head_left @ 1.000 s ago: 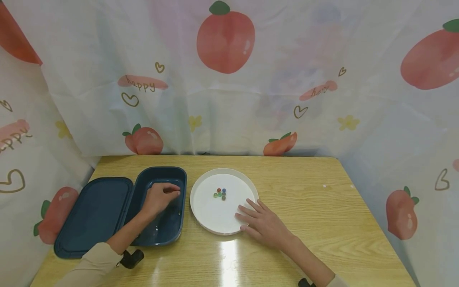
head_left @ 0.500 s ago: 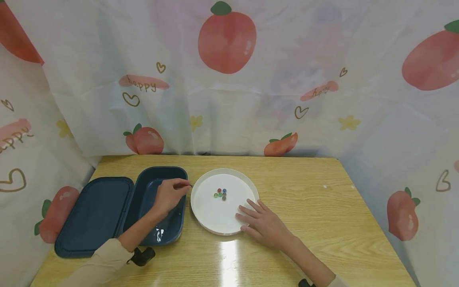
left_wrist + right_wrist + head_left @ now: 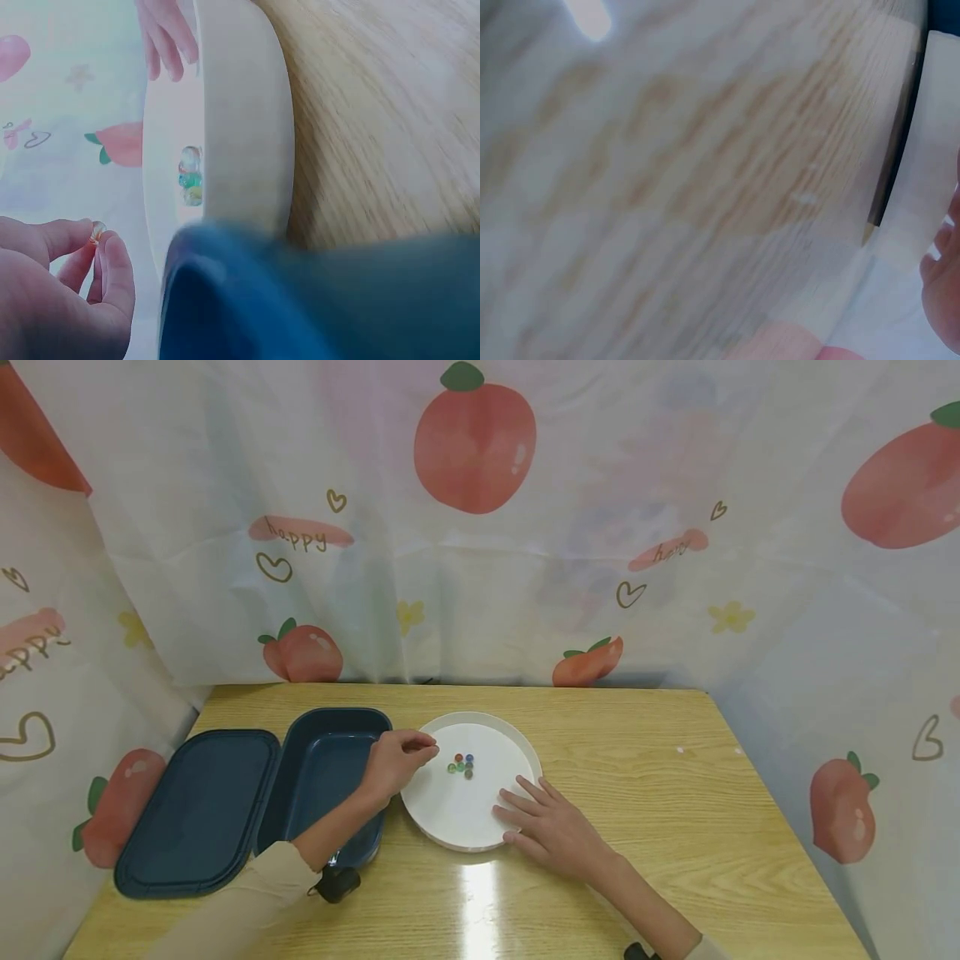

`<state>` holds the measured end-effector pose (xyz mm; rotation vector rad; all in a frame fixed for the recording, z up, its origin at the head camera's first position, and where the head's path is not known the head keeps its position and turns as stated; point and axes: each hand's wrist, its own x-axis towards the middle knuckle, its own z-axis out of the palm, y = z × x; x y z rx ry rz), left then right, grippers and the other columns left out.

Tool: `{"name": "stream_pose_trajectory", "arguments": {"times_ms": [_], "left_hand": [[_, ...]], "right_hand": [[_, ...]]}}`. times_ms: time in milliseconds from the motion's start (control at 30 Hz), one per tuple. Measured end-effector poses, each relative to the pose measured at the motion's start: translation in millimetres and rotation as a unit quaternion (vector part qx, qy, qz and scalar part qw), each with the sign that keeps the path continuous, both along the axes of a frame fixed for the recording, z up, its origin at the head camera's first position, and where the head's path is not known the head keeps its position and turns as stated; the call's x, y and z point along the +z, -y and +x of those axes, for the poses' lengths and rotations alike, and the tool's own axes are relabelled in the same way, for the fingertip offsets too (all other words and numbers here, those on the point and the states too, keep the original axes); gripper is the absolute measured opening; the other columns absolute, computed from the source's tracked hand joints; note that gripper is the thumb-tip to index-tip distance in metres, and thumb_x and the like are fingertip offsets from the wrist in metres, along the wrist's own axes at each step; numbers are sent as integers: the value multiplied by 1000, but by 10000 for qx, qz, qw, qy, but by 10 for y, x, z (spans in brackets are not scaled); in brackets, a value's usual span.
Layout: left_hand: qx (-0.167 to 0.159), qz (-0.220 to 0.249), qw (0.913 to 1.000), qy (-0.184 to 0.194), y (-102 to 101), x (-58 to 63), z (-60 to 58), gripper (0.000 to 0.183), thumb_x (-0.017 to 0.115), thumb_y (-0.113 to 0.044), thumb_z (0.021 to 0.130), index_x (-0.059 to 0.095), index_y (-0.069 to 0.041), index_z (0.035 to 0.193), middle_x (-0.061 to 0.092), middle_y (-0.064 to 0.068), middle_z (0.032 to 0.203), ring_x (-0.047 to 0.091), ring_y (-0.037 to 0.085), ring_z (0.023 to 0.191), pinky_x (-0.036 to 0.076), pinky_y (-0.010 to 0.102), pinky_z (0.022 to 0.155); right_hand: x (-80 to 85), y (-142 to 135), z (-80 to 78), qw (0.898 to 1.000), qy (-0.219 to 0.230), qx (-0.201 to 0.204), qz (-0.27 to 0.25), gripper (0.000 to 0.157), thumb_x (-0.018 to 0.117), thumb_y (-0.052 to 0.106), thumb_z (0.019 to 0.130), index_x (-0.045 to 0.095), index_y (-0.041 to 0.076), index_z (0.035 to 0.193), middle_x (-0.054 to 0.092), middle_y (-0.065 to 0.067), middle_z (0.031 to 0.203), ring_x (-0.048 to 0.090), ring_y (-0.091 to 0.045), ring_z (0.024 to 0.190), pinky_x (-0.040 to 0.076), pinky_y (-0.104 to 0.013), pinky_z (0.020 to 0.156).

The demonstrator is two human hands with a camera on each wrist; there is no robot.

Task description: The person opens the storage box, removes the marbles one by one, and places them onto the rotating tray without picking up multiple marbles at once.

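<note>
My left hand [image 3: 393,767] is over the left side of a round white tray [image 3: 450,822]. Between thumb and fingertips it pinches a clear glass marble [image 3: 98,231] with an orange tint, best seen in the left wrist view. Several coloured marbles [image 3: 461,767], red, blue and green among them, lie clustered in the middle of the tray. With fingers spread, my right hand [image 3: 558,828] rests at the tray's right front rim. In the right wrist view only part of the right hand [image 3: 941,289] shows beside the tray's wall.
A deep dark-blue box [image 3: 318,777] stands left of the tray, under my left forearm. Its matching lid [image 3: 198,810] lies flat at the far left. All rest on a wooden table [image 3: 660,777], with a peach-printed curtain [image 3: 487,577] behind.
My left hand has moved right, from over the blue box across its edge to above the tray, carrying the marble. The right hand and the marbles on the tray stay put.
</note>
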<state>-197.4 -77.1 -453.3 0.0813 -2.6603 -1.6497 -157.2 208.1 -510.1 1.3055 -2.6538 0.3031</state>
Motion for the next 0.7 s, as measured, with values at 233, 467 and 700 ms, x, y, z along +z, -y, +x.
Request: {"name": "stream_pose_trajectory", "arguments": {"times_ms": [233,467,700], "left_hand": [[-53,145,9999,-13,-130,-61,-59,7,72,-16,80,72,-11,85,66,-3,76,62,9,68,49,26,61],[-78,227,9997,-27,-235,-126,-105,7,70,-12,81,71,-7,86,64,0,76,59,12,69,48,25,60],[55,267,9996,28,-309,-235,-122,6,69,-10,82,71,-6,86,64,0,76,58,12,72,48,26,64]], "right_hand": [[3,1,2,10000,25,-35,44,43,41,43,96,51,24,133,43,2,139,23,-25,135,16,-49,106],[-1,3,8,10000,-22,-19,-10,42,41,43,96,51,24,133,43,2,139,24,-26,134,18,-50,105],[2,4,2,9999,-92,18,-44,42,42,43,96,52,24,132,44,2,138,26,-26,134,20,-52,104]]}}
